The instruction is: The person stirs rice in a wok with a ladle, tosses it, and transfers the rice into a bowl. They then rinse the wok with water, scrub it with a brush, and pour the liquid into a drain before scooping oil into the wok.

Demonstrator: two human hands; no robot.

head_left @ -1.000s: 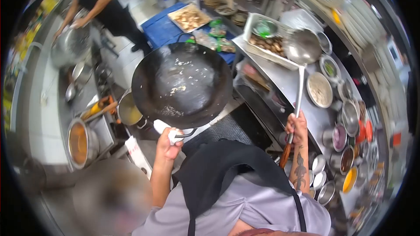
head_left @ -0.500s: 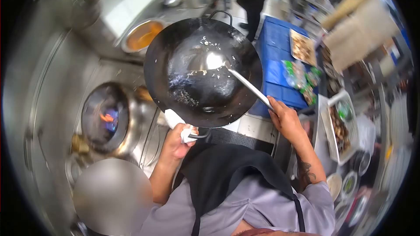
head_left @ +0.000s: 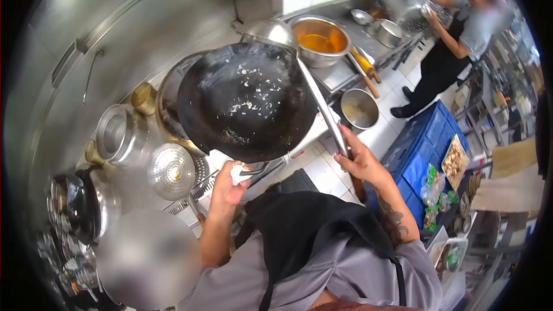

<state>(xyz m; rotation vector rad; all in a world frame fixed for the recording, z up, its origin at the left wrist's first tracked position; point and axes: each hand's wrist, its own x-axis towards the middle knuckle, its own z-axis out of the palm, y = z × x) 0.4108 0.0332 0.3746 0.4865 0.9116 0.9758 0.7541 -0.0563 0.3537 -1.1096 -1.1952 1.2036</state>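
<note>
A large dark wok (head_left: 230,129) with white scraps stuck inside is in front of me. My left hand (head_left: 228,189) is closed around its near loop handle, with a white cloth (head_left: 238,175) between palm and metal. The end of a long-handled ladle (head_left: 325,106) is in the grip of my right hand (head_left: 362,160). The ladle's round bowl overlaps the wok's far rim in this view. Partly hidden behind the wok is a round burner ring (head_left: 167,103).
A metal pot of orange liquid (head_left: 322,40) stands past the wok. A perforated skimmer (head_left: 171,171) lies left of my left hand. Below the counter at right is a pot (head_left: 360,109). Blue bins (head_left: 417,150) hold bagged food. A co-worker (head_left: 443,52) stands at the far sink.
My view has swung left, and the wok is now over the stove area. The ladle bowl has moved from inside the wok to its far rim. Both hands keep their holds.
</note>
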